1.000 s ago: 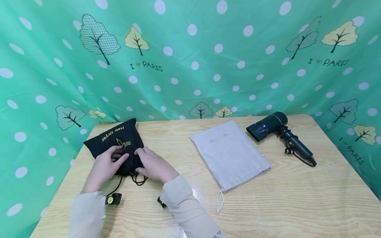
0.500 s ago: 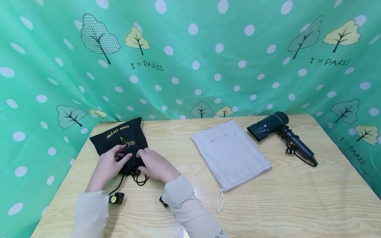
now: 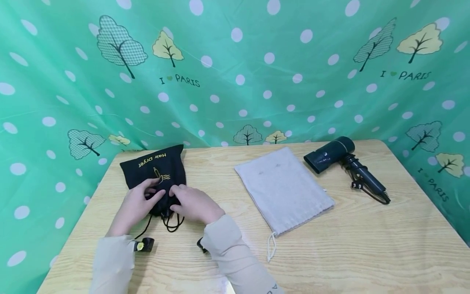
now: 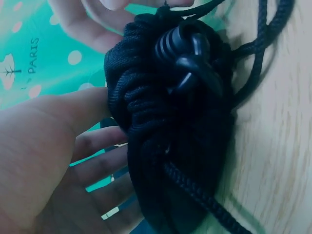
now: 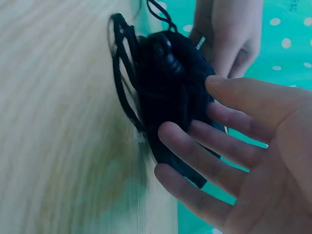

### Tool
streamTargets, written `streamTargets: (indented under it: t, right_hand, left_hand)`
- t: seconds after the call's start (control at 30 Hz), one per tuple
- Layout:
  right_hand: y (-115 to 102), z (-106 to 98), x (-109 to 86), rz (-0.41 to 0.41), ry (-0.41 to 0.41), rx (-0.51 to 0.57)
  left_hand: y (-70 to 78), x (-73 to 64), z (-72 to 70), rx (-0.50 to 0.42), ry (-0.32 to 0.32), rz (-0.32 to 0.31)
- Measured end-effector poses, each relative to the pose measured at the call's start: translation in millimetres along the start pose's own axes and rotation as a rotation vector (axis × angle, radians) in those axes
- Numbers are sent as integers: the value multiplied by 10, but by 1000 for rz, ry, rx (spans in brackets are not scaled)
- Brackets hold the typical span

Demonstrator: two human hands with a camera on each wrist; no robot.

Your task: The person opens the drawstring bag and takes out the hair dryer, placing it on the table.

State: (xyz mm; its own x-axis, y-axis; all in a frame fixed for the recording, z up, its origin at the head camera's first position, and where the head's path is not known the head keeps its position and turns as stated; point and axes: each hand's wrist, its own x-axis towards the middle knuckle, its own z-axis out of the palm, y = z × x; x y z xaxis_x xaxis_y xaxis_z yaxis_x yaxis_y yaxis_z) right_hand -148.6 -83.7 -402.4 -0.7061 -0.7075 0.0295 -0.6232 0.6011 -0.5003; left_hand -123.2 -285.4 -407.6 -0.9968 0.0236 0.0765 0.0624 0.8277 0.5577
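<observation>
A black drawstring bag (image 3: 152, 161) with yellow "Hair Dryer" lettering lies at the table's left, its gathered mouth toward me. From that mouth pokes a ribbed black cable end with a hanging loop (image 4: 195, 63); the rest of what fills the bag is hidden. My left hand (image 3: 136, 202) rests on the bag's left side near the mouth, thumb against the cloth and fingers spread. On the other side my right hand (image 3: 196, 204) touches the cloth with its thumb and fingertips, the fingers extended in the right wrist view. Black drawstrings (image 3: 172, 223) trail onto the table.
A flat grey cloth bag (image 3: 284, 190) with a white drawstring (image 3: 271, 247) lies mid-table. Right of it is a dark green hair dryer (image 3: 330, 155), its cord wrapped round the handle. A patterned green curtain (image 3: 227, 94) stands behind the wooden table (image 3: 349, 253).
The black bag has slid to the right and turned a little clockwise on the table. My left hand has shifted slightly right with it; my right hand has barely moved.
</observation>
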Motion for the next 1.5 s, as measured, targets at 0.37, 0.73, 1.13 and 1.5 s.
streamTargets:
  t: [0.37,0.73,1.13,1.5]
  right_hand:
    - [78,21,44,45,168,79]
    - [66,68,58,46,64,47]
    - [79,87,81,-3,47,21]
    - [73,44,46,7,50,12]
  left_hand:
    - [-126,-39,-124,31,118,-107]
    - [-268,-13,-60,70,-59,-131]
    - [-285,28,24,96,-37,-67]
    - [-241,46,24,77,-66,-48]
